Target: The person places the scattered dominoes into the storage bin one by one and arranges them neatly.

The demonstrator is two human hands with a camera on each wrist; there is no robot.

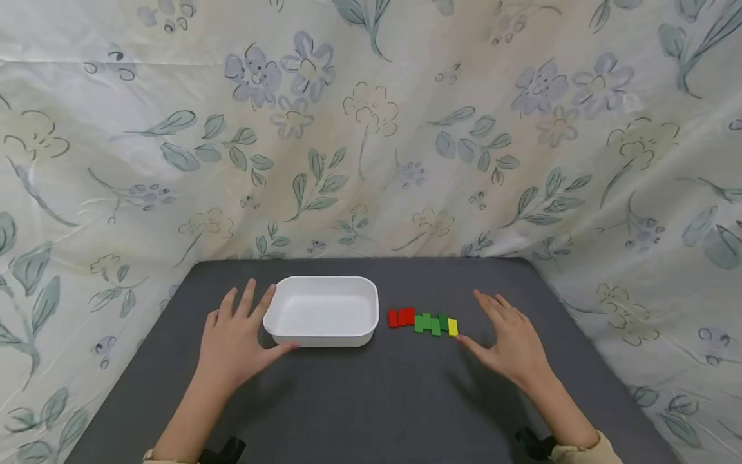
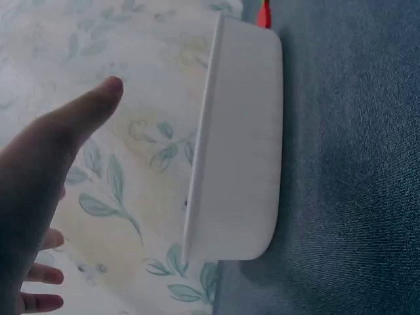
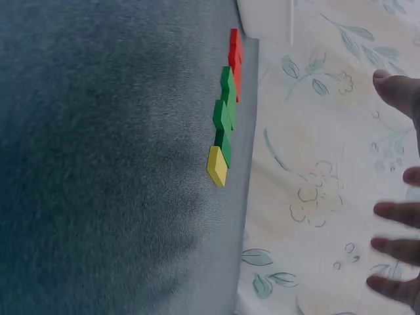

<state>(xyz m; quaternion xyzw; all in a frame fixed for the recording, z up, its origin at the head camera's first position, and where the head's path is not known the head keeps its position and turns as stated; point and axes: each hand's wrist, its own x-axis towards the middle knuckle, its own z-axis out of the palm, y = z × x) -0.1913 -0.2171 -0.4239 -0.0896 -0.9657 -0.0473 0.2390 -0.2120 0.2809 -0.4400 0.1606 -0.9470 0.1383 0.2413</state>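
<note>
A white rectangular plastic tray [image 1: 336,341] stands on the table, with nothing seen inside it. My left hand [image 1: 234,341] hovers by its left end, fingers spread; the left wrist view shows a gap between thumb and tray wall [image 2: 239,144]. To the right of the tray lies a staggered row of small flat blocks: red blocks [image 1: 393,318], green blocks [image 1: 427,321] and a yellow block [image 1: 453,327] at the right end. Beyond that yellow end my right hand [image 1: 513,345] is held in the air, fingers extended, holding nothing.
The dark grey cloth-covered table [image 1: 371,406] extends toward me in front of the tray and blocks. Behind it and along both sides hangs a pale floral curtain [image 1: 371,142]. Dark straps [image 1: 223,451] sit at both wrists.
</note>
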